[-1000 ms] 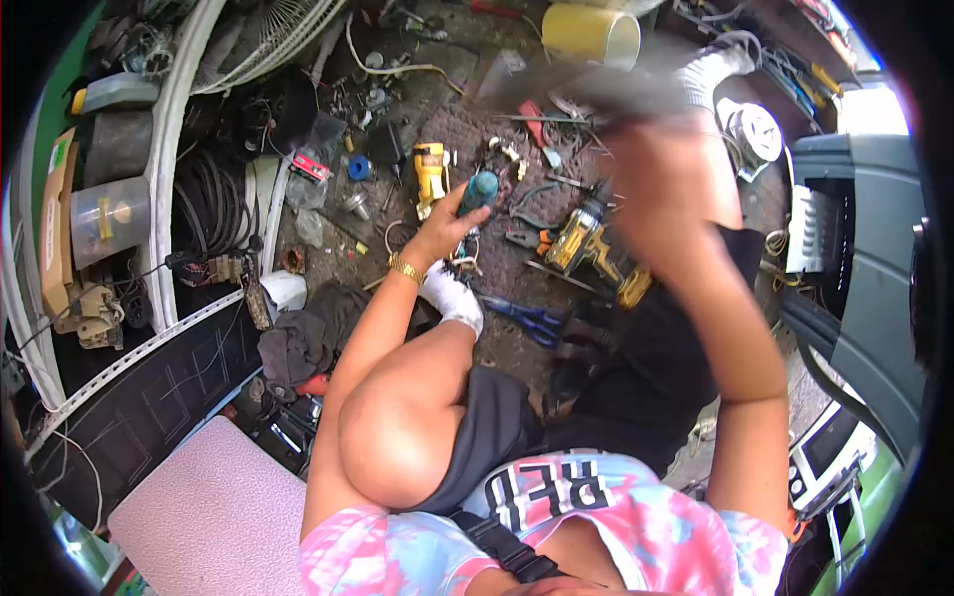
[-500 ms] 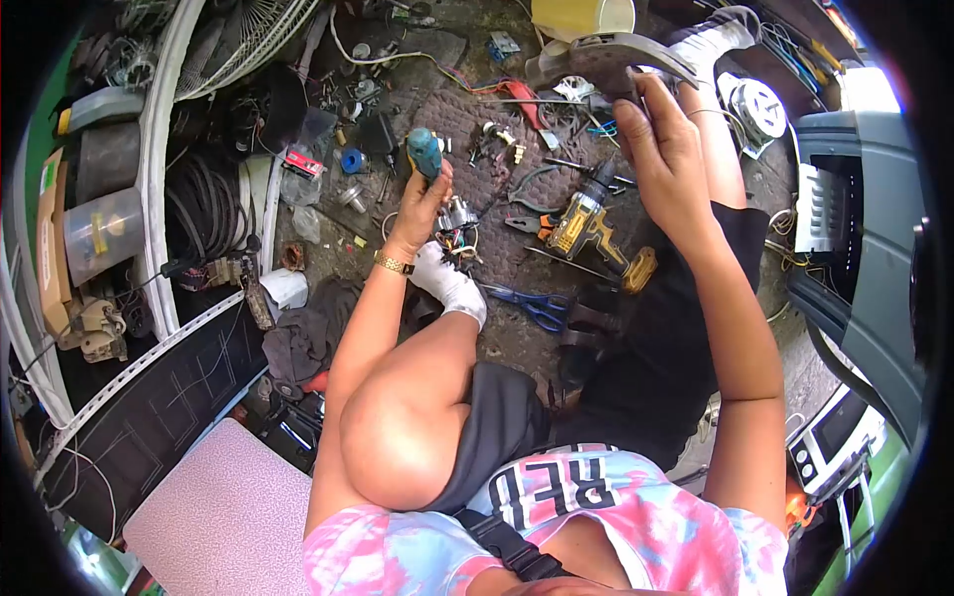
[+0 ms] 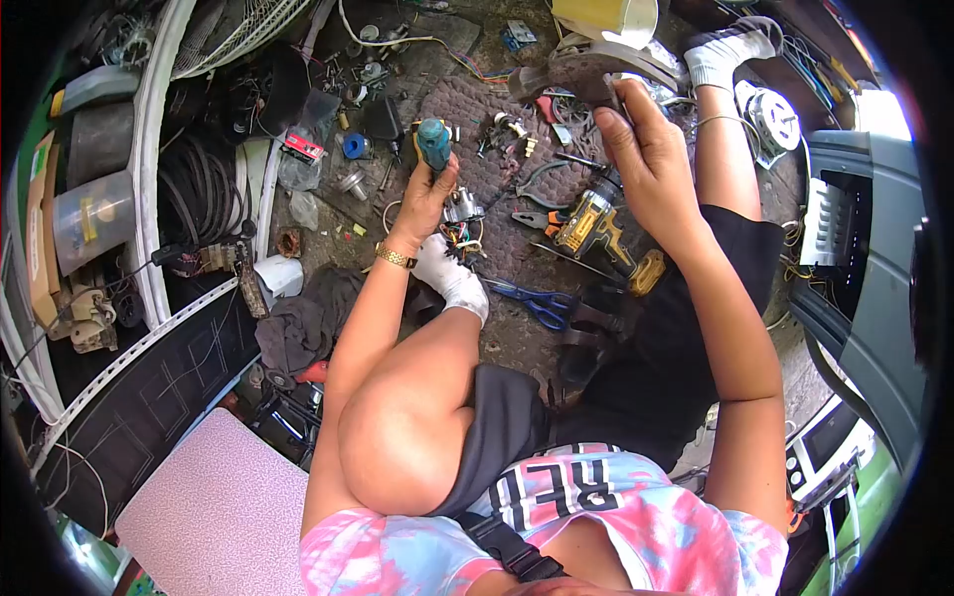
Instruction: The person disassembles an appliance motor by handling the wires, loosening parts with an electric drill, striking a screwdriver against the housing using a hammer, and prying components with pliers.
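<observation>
My left hand [image 3: 427,204] is wrapped round a screwdriver [image 3: 434,144], its teal-and-yellow handle pointing up at me. Under that hand sits a small metal motor [image 3: 461,207] with coloured wires, close against my white-socked foot [image 3: 447,273]. The screwdriver's tip is hidden by the hand. Up and to the right, my right hand [image 3: 651,154] grips a hammer [image 3: 586,74], raised above the floor with its dark head toward the left hand's side. Its handle is mostly hidden by my fingers.
A yellow cordless drill [image 3: 601,233], pliers [image 3: 540,221] and blue-handled scissors [image 3: 537,300] lie between my legs. Small parts litter the brown mat [image 3: 477,114]. A yellow container [image 3: 606,18] stands at the far side, a coiled motor part [image 3: 770,119] beside my right leg.
My right hand and the hammer have shifted a little left and toward me. My left hand keeps its hold on the screwdriver over the motor. The view has tilted slightly.
</observation>
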`<control>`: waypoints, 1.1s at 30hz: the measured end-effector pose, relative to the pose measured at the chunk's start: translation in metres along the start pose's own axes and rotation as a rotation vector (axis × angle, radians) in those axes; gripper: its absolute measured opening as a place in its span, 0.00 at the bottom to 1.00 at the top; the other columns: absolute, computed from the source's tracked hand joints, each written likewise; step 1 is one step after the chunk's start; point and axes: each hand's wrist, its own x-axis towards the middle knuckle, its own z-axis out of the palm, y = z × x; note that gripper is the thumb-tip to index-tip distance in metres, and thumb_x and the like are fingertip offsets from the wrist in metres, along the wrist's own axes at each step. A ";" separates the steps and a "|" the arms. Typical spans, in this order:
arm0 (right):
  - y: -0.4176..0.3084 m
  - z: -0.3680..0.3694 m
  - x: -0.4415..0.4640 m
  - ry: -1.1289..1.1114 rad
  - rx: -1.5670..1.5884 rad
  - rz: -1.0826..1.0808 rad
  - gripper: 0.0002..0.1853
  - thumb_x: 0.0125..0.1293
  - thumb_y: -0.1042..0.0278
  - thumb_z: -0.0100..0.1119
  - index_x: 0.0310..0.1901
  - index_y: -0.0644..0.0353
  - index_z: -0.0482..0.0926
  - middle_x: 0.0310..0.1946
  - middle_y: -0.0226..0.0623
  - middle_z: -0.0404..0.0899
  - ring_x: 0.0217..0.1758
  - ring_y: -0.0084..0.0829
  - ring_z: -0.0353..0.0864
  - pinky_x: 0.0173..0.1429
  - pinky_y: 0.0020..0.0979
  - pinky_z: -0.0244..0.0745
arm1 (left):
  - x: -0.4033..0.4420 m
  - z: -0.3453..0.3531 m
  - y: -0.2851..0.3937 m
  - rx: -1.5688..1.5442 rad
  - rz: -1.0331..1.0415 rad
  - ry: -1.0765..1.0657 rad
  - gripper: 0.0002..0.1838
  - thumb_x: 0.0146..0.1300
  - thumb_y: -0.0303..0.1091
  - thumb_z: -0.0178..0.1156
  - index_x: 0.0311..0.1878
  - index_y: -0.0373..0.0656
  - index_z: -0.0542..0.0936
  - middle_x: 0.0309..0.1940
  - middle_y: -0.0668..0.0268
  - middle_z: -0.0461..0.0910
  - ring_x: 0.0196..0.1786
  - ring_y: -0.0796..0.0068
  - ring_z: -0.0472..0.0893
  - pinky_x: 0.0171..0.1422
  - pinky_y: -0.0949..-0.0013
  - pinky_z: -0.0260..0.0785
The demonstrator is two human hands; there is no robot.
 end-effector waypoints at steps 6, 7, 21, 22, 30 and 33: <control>-0.001 0.002 -0.001 -0.008 0.008 0.002 0.14 0.69 0.64 0.56 0.48 0.66 0.72 0.26 0.52 0.74 0.28 0.51 0.76 0.34 0.37 0.69 | -0.001 -0.004 -0.004 0.003 -0.044 -0.004 0.15 0.70 0.48 0.56 0.45 0.45 0.72 0.33 0.76 0.67 0.32 0.85 0.64 0.37 0.79 0.59; 0.000 0.002 0.000 -0.006 -0.007 -0.016 0.14 0.69 0.64 0.56 0.48 0.66 0.72 0.25 0.53 0.73 0.28 0.51 0.76 0.33 0.38 0.68 | -0.001 -0.004 -0.004 0.007 -0.049 -0.006 0.16 0.69 0.49 0.57 0.44 0.45 0.72 0.34 0.74 0.67 0.33 0.83 0.65 0.38 0.78 0.60; 0.003 0.010 0.002 -0.023 -0.022 -0.074 0.14 0.68 0.63 0.56 0.47 0.64 0.72 0.25 0.52 0.75 0.30 0.55 0.77 0.33 0.43 0.69 | 0.000 -0.006 -0.011 0.023 -0.033 0.007 0.15 0.70 0.46 0.57 0.47 0.44 0.73 0.37 0.74 0.70 0.37 0.83 0.67 0.44 0.77 0.63; 0.003 0.012 0.003 -0.015 -0.029 -0.127 0.14 0.68 0.62 0.57 0.47 0.64 0.72 0.25 0.52 0.76 0.31 0.55 0.78 0.34 0.45 0.69 | -0.001 -0.007 -0.015 0.053 -0.015 0.021 0.16 0.70 0.45 0.57 0.49 0.42 0.75 0.39 0.75 0.73 0.41 0.82 0.70 0.49 0.76 0.65; -0.019 0.024 0.018 -0.184 -0.174 -0.202 0.14 0.67 0.60 0.56 0.47 0.60 0.72 0.25 0.51 0.76 0.34 0.54 0.78 0.35 0.48 0.69 | -0.007 -0.007 -0.006 0.021 -0.055 -0.032 0.16 0.70 0.45 0.57 0.48 0.41 0.75 0.39 0.74 0.73 0.42 0.82 0.71 0.50 0.74 0.65; -0.016 0.029 0.018 -0.133 -0.175 -0.240 0.14 0.67 0.60 0.56 0.48 0.61 0.72 0.26 0.51 0.76 0.34 0.54 0.78 0.35 0.48 0.69 | -0.007 -0.007 -0.010 0.074 -0.030 -0.028 0.16 0.70 0.45 0.57 0.48 0.41 0.75 0.39 0.73 0.74 0.42 0.82 0.71 0.51 0.74 0.65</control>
